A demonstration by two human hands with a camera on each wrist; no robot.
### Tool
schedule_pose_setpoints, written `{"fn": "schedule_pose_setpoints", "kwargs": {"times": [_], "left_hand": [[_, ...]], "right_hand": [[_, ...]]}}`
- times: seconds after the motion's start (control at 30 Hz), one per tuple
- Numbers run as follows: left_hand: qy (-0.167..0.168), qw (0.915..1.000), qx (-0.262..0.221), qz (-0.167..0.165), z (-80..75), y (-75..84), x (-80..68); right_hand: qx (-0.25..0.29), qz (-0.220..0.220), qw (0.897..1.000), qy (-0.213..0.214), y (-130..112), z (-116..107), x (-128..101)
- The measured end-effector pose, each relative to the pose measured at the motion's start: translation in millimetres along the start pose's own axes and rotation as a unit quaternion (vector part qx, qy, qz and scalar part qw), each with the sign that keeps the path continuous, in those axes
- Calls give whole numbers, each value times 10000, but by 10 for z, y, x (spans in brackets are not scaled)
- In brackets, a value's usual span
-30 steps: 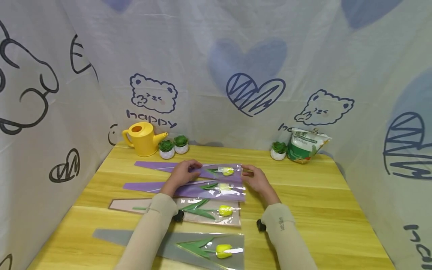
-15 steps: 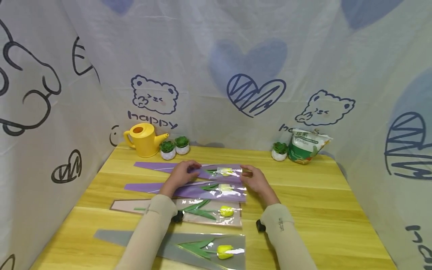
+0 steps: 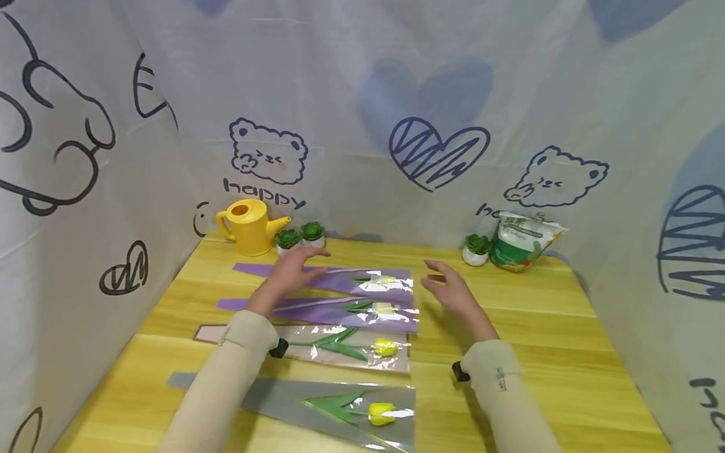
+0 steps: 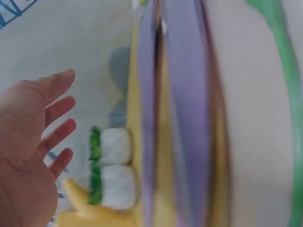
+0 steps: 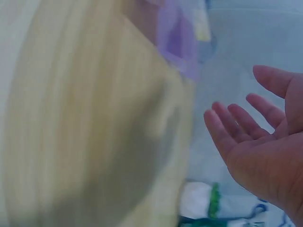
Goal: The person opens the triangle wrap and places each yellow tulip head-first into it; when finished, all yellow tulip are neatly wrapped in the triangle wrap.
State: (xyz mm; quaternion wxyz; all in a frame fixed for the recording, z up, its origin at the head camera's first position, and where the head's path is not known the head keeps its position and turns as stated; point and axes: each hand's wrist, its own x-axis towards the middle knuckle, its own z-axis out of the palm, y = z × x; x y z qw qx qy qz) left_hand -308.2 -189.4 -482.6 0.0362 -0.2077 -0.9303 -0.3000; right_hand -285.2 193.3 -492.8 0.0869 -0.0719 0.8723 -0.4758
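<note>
The farthest purple sleeve [image 3: 334,279] lies flat on the table [image 3: 538,340] just above the middle of the head view, its clear wide end with the yellow tulip [image 3: 384,279] pointing right and its narrow tip pointing left. Your left hand [image 3: 290,272] hovers over the left part of that sleeve, fingers straight and spread, holding nothing; the left wrist view shows the same open palm [image 4: 28,156] raised off the purple strips. Your right hand [image 3: 451,290] floats just right of the sleeve's wide end, clear of it, fingers loosely extended and apart, palm turned inward; the right wrist view confirms it [image 5: 265,151] grips nothing.

Directly below in the frame lies a second purple sleeve [image 3: 328,311] with its own tulip, parallel to the first. Below that sits a clear sleeve with a brown edge [image 3: 317,346], partly under your left forearm, and nearest the bottom edge a grey sleeve [image 3: 294,402], each holding a yellow tulip with green leaves.

At the upper left of the table stands a yellow watering can [image 3: 249,225], with two small potted succulents [image 3: 300,236] just beside its spout. Toward the upper right a third small succulent [image 3: 476,248] sits beside a green and white bag [image 3: 523,240]. A printed cloth backdrop [image 3: 430,151] with bears and hearts surrounds the table.
</note>
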Motion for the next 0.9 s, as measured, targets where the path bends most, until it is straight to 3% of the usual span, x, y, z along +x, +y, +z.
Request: {"fn": "schedule_pose_setpoints", "kwargs": {"times": [0.13, 0.27, 0.4, 0.6, 0.67, 0.73, 0.9], "left_hand": [[38, 9974, 691, 205, -235, 68, -82], [104, 9892, 1388, 452, -432, 145, -219], [198, 9736, 2168, 680, -570, 160, -379], [366, 9494, 3016, 796, -669, 48, -693], [465, 9425, 3188, 891, -680, 8, -797], [545, 9366, 3334, 926, -685, -18, -882], [704, 9294, 3501, 928, -682, -50, -1050]], "right_hand": [[-170, -210, 9996, 120, -94, -221, -135], [-386, -382, 9983, 225, -205, -437, -332], [-1041, -537, 9919, 483, -255, -641, -589], [-1901, -867, 9731, 966, -231, -831, -918], [-2276, -1155, 9590, 1229, -192, -852, -993], [-2777, -1467, 9371, 1526, -138, -860, -1056], [-4132, -2101, 8605, 2115, -26, -875, -1167]]}}
